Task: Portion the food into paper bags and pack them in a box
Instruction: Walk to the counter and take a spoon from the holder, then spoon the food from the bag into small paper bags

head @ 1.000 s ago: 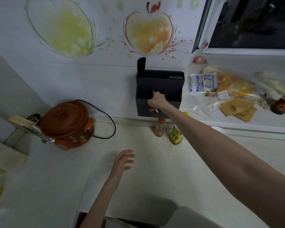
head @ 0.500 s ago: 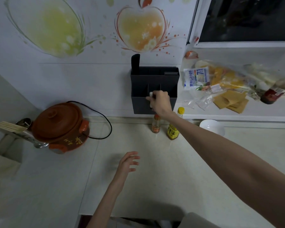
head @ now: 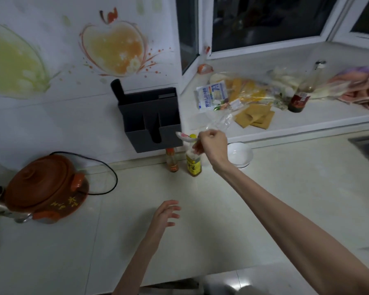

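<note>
The right hand (head: 213, 145) is curled around the handle end of a small white ceramic spoon with a pink pattern (head: 184, 136), whose bowl pokes out to the left of the knuckles, just in front of the dark grey wall-mounted utensil holder (head: 151, 120) and above a yellow-capped bottle with a yellow label (head: 193, 163). The left hand (head: 165, 216) hovers lower over the counter with its fingers loosely spread, holding nothing.

The spoon looks light and rigid, but glazed ceramic is likely slick and would chip if knocked on stone, so a firm grip well along the handle seems right. The flat brown paper bags (head: 255, 117) lie stacked on the white window ledge (head: 307, 122), well apart from the hand; they should be light, floppy and easily creased, best taken by an open edge. Beside them sit clear plastic bags of yellow and pale food (head: 249, 92) (soft and slippery to hold, I would guess). No box is in view.

The pale stone counter (head: 222, 220) carries a small orange-capped bottle (head: 172, 160), a white bowl (head: 240, 155) and a brown clay electric cooker with a black cord (head: 47, 186). A wall with apple decals stands behind, and a dark window is at the right.
</note>
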